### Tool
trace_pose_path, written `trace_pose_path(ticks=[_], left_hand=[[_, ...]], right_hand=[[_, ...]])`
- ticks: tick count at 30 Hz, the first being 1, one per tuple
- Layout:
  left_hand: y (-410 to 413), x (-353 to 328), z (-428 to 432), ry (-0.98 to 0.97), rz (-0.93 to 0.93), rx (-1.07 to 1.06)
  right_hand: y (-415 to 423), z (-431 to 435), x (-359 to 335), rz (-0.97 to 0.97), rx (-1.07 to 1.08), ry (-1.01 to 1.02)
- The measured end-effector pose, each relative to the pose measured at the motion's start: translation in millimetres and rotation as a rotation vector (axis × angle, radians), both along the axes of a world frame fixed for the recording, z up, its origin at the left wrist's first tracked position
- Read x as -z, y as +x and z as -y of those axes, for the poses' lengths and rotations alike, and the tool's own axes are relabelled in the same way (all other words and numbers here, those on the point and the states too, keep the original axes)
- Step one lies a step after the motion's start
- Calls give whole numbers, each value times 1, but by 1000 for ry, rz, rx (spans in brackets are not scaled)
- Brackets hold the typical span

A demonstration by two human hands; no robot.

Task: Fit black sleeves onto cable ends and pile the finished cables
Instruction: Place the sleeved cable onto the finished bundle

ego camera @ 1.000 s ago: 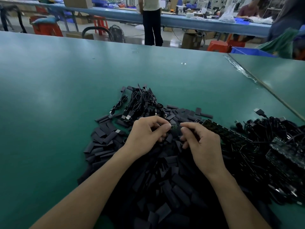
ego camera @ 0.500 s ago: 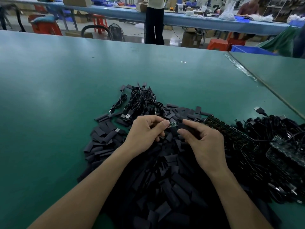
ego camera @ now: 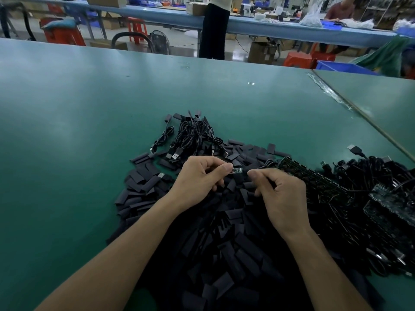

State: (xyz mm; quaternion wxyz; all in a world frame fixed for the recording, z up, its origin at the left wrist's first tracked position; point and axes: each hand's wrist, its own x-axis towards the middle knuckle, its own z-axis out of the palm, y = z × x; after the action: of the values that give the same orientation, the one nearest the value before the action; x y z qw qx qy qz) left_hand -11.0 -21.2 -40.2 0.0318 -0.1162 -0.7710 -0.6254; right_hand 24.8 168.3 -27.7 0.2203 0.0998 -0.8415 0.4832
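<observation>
The table (ego camera: pixel 67 131) carries three stocks. The sleeve heap (ego camera: pixel 224 248) lies nearest, under both hands, which keeps a sleeve always within reach. Unsleeved cables (ego camera: pixel 370 194) lie right. The finished pile (ego camera: pixel 193 135) lies far, apart from them, probably to prevent mixing. The left hand (ego camera: pixel 199 180) pinches the cable end (ego camera: pixel 237 170), a small bare circuit board, between thumb and forefinger, with its tip pointing right to meet a sleeve. The right hand (ego camera: pixel 285 198) is curled, thumb against forefinger, just right of the cable end. Whether it grips a sleeve cannot be told.
</observation>
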Motion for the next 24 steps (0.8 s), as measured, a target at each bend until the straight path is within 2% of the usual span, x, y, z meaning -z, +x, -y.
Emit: trace_pose_path(ticks=[14, 24], left_hand=[[0, 1, 0, 11, -7, 2], [1, -1, 0, -4, -3, 10]], right_hand=[[-5, -2, 6, 51, -49, -133], [-7, -2, 9, 27, -75, -124]])
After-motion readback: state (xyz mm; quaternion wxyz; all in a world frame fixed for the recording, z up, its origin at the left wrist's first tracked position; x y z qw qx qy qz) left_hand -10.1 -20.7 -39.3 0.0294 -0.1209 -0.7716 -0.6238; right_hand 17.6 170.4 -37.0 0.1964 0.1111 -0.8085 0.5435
